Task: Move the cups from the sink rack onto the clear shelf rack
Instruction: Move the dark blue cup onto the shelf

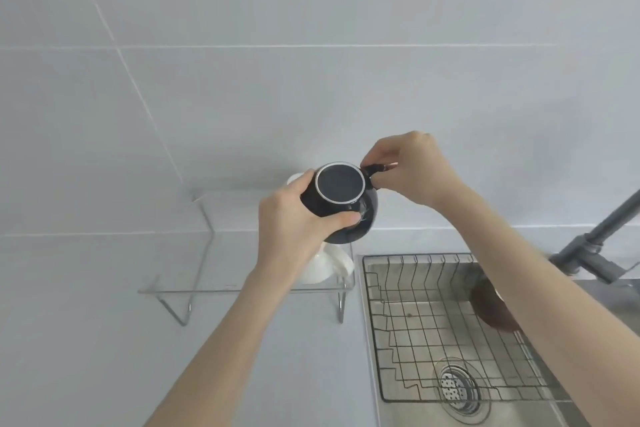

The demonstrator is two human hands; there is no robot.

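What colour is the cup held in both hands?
Black cup, with a white ring around its base; head view.

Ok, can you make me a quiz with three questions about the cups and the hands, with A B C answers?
1. Where is the brown cup?
A. on the clear shelf rack
B. in the sink rack
C. in the left hand

2. What colour is the cup held in both hands?
A. black
B. red
C. yellow

3. Which way is the held cup turned?
A. mouth up
B. bottom towards the camera
C. broken in two

Answers:
1 B: it sits on the sink rack wires, partly behind the right arm.
2 A: the black cup has a dark body with a pale ring round its base.
3 B: its round base faces us; the left hand grips the body and the right hand pinches the handle, above the clear shelf rack where a white cup stands.
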